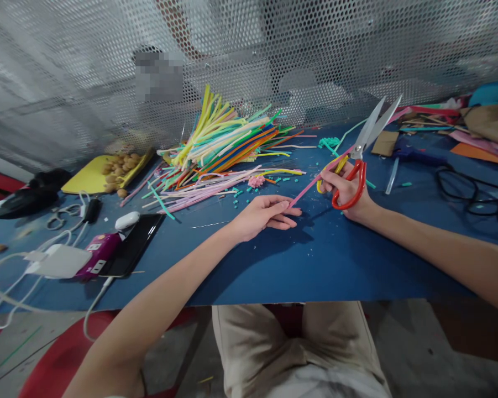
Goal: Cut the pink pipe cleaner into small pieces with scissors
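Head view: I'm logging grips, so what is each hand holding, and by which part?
The left hand pinches the pink strip near its lower end. The right hand holds the scissors by the handles.

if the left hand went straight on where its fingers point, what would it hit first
Beyond the pink strip it holds, the left hand would probably meet the scissors' red handle, held in the right hand; their relative heights are unclear, so it might pass underneath.

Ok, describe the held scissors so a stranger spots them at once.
From the blue table, go to the right hand above it. There, the scissors show open silver blades and a red handle loop, unlike the thin pink strip.
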The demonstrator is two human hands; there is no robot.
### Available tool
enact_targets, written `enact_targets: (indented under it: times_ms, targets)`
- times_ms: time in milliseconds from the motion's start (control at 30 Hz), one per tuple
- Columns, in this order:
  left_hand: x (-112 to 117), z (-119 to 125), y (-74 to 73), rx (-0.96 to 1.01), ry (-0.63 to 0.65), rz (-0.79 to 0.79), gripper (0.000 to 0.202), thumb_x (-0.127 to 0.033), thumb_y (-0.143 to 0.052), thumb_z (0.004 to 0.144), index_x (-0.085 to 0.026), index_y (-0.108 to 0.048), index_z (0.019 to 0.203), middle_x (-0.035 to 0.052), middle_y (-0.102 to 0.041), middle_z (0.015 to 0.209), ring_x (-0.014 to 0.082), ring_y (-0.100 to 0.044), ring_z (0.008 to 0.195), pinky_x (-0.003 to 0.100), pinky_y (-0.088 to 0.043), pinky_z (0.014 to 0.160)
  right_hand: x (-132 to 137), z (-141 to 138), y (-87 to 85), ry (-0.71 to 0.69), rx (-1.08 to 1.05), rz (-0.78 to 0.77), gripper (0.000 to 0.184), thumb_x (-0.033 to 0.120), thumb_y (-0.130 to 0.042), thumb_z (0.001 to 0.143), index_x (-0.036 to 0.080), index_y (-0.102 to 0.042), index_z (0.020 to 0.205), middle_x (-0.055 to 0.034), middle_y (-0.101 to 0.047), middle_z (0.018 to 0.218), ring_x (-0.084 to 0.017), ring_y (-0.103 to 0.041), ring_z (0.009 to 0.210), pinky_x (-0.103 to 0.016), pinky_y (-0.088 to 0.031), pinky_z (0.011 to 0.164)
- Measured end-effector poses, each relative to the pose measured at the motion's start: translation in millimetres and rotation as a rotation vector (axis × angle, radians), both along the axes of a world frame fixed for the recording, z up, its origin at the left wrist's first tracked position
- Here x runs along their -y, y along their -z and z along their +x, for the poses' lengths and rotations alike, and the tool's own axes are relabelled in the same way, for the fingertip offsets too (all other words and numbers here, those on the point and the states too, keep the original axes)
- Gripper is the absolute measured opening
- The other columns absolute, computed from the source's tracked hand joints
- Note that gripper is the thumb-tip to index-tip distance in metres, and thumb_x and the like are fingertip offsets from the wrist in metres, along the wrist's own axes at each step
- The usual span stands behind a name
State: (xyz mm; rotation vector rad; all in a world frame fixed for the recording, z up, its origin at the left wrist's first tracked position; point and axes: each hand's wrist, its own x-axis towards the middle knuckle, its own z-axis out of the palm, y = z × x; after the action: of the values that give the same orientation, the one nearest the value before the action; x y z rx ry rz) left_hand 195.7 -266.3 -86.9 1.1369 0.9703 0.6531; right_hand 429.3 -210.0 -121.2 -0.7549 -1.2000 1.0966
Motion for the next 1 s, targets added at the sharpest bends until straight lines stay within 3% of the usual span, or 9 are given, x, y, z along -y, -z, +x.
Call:
enact_targets:
  times_ms: [200, 567, 867, 1000]
  targets:
    - [-1.3, -0.1, 6.7, 0.011, 0.029, 0.038, 0.034, -0.040, -0.064, 0.096, -0.015, -0.066, 0.120, 0.0162, -0.070, 0.126, 0.0165, -0.075, 0.095, 0.025, -0.061, 0.085, 0.0, -1.0, 2.2, -0.019, 0.015, 0.042, 0.023, 0.032, -0.078, 0.081, 0.022, -0.060, 0.071, 0.0034, -0.051, 0.054, -0.013, -0.050, 0.050, -0.032, -0.046, 0.054]
    - [-0.5, 0.9, 3.5, 0.054, 0.041, -0.030, 0.036, -0.040, -0.054, 0.101, -0.013, -0.066, 0.121, 0.0187, -0.069, 0.127, 0.0197, -0.076, 0.095, 0.027, -0.061, 0.085, 2.8, -2.1, -0.9, -0.005, 0.039, 0.045, 0.021, 0.032, -0.078, 0.081, 0.023, -0.059, 0.077, 0.0043, -0.051, 0.055, -0.014, -0.051, 0.052, -0.033, -0.045, 0.057]
    - [5.8, 0.5, -4.4, 0.101, 0.075, -0.078, 0.033, -0.032, -0.065, 0.096, -0.015, -0.065, 0.123, 0.0178, -0.060, 0.141, 0.0210, -0.072, 0.108, 0.031, -0.058, 0.097, 6.0, -2.8, -2.8, 0.038, 0.081, 0.087, 0.019, 0.033, -0.076, 0.083, 0.023, -0.061, 0.077, 0.0036, -0.054, 0.056, -0.013, -0.051, 0.052, -0.032, -0.045, 0.056]
    - [7.0, -0.1, -6.9, 0.084, 0.092, -0.104, 0.035, -0.033, -0.063, 0.097, -0.014, -0.065, 0.125, 0.0184, -0.060, 0.140, 0.0210, -0.073, 0.106, 0.030, -0.058, 0.095, 8.4, -2.8, -6.0, 0.057, 0.076, 0.090, 0.019, 0.034, -0.076, 0.083, 0.023, -0.061, 0.078, 0.0035, -0.054, 0.057, -0.014, -0.052, 0.053, -0.033, -0.045, 0.057]
